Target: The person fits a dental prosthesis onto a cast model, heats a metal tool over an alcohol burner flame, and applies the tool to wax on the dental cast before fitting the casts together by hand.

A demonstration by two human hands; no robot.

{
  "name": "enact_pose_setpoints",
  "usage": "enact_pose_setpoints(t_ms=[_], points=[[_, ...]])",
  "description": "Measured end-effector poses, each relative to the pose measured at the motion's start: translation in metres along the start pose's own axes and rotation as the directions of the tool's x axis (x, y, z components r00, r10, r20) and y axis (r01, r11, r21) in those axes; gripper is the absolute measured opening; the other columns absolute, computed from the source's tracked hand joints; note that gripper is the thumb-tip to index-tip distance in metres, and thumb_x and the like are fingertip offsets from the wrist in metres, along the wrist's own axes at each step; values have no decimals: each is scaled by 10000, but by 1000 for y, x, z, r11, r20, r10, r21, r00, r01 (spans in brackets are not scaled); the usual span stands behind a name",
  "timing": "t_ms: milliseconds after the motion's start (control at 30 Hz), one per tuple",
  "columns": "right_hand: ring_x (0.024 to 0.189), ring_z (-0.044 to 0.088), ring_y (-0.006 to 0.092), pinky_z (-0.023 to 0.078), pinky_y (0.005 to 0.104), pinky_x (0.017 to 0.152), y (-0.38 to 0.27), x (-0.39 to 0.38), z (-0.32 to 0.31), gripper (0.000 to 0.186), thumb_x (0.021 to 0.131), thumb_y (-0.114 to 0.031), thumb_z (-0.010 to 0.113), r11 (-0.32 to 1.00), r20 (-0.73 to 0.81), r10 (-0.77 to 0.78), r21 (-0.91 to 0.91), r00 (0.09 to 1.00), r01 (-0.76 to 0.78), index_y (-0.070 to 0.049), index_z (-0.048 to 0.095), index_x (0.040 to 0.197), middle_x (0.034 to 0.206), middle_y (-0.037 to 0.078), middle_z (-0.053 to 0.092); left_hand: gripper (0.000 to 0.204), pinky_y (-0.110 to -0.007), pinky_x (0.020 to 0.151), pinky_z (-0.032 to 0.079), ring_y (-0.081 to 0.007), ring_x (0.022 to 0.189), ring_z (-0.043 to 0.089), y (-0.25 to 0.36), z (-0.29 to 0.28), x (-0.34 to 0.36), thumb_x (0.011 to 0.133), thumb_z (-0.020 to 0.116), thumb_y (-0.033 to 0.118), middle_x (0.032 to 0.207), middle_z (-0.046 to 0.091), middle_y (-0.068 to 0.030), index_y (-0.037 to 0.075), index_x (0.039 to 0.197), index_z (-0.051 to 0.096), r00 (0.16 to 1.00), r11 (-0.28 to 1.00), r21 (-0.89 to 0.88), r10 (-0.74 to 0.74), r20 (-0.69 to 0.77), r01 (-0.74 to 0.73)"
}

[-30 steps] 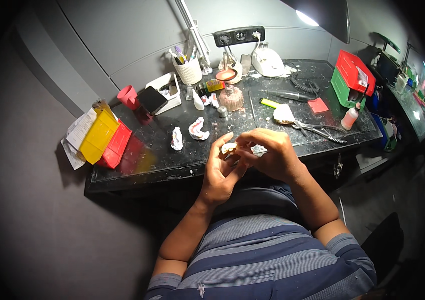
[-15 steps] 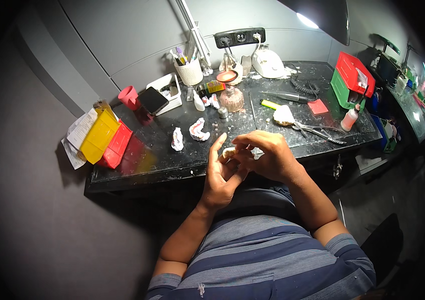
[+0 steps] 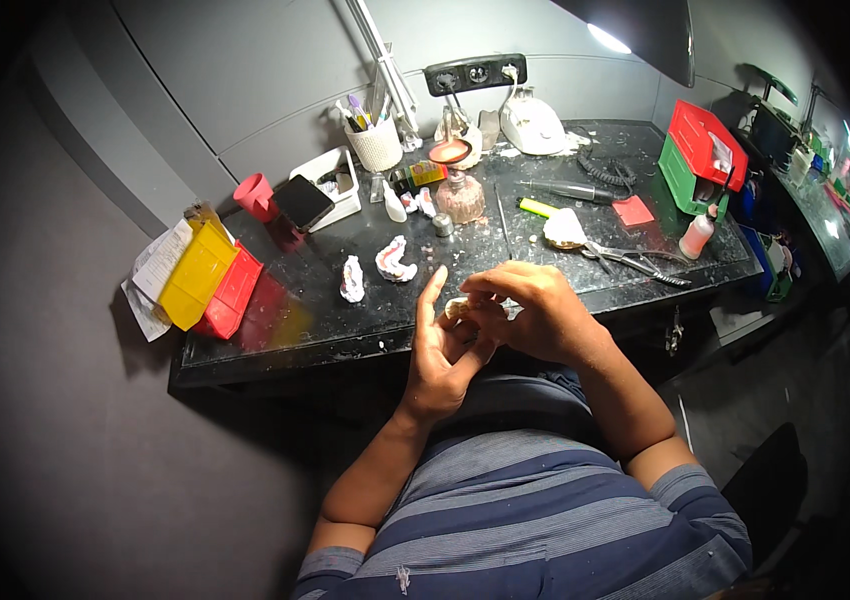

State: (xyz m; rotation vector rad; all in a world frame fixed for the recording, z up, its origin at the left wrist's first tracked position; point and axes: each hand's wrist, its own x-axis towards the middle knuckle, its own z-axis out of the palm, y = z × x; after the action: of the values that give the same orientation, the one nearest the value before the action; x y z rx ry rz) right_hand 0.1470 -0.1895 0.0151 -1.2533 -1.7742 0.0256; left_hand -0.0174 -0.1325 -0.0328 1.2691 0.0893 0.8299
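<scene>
Just in front of the desk's near edge, I hold a small cream-coloured dental model (image 3: 456,308) between both hands. My left hand (image 3: 438,358) grips it from the left, with the index finger raised and the thumb bent toward the right hand. From the right, my right hand (image 3: 537,308) curls over the piece, its fingertips pinched against it. Much of the model is hidden behind the fingers. Beyond the hands, two white dental impressions with reddish marks lie on the desk, a curved one (image 3: 394,262) and a narrower one (image 3: 351,281).
A plaster piece (image 3: 565,229) lies beside pliers (image 3: 635,262) to the right. Behind stand a glass jar (image 3: 460,200), a metal cap (image 3: 442,226) and a white tray (image 3: 343,203). Yellow bins (image 3: 193,275) flank the left; a red-and-green bin (image 3: 697,160) and bottle (image 3: 697,236) the right.
The desk has shifted very slightly in the picture. Both hands keep nearly the same grip on the dental model.
</scene>
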Motion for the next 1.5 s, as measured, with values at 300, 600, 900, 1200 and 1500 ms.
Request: enact_pose_setpoints(t_ms=[300, 600, 900, 1200, 1500], points=[[816, 680, 308, 554, 393, 718, -6, 1, -4, 262, 781, -90, 720, 999, 65, 42, -9, 997, -42, -40, 658, 1030, 883, 130, 671, 888, -357, 1021, 469, -209, 1152, 587, 3, 3, 0, 898, 601, -102, 1260, 536, -175, 67, 1544, 15, 1000, 1000, -15, -22, -22, 22], [756, 676, 226, 544, 334, 686, -3, 4, -21, 284, 802, -207, 787, 999, -89, -27, 32, 996, 30, -30, 657, 981, 856, 123, 666, 902, -401, 1003, 503, -250, 1166, 587, 3, 0, -1, 888, 614, -92, 1286, 523, -201, 63, 1547, 18, 998, 997, -76, -34, -48, 31], [1032, 638, 298, 495, 364, 917, -9, -7, -40, 330, 731, 61, 657, 999, -18, -32, -4, 999, 32, -13, 625, 1051, 1080, 143, 649, 888, -475, 1001, 509, -328, 1206, 571, 3, 1, -5, 864, 574, -102, 1333, 495, -247, 82, 1552, 44, 999, 998, -48, -42, -35, 40], [834, 676, 301, 553, 373, 721, -9, -11, -8, 207, 782, -54, 716, 996, 54, 55, 67, 997, -59, -28, 687, 986, 927, 119, 664, 920, -351, 1006, 478, -221, 1193, 556, 6, 4, -7, 854, 538, -142, 1277, 509, -169, 80, 1555, -14, 997, 996, -51, -77, 15, 78], [773, 697, 284, 568, 356, 673, -13, -15, -10, 179, 758, -35, 732, 995, 84, 95, 15, 992, -97, -43, 715, 936, 900, 101, 698, 937, -341, 994, 481, -215, 1183, 550, 5, 10, -9, 853, 530, -177, 1290, 470, -160, 84, 1561, -26, 997, 996, 53, -76, 0, 76]])
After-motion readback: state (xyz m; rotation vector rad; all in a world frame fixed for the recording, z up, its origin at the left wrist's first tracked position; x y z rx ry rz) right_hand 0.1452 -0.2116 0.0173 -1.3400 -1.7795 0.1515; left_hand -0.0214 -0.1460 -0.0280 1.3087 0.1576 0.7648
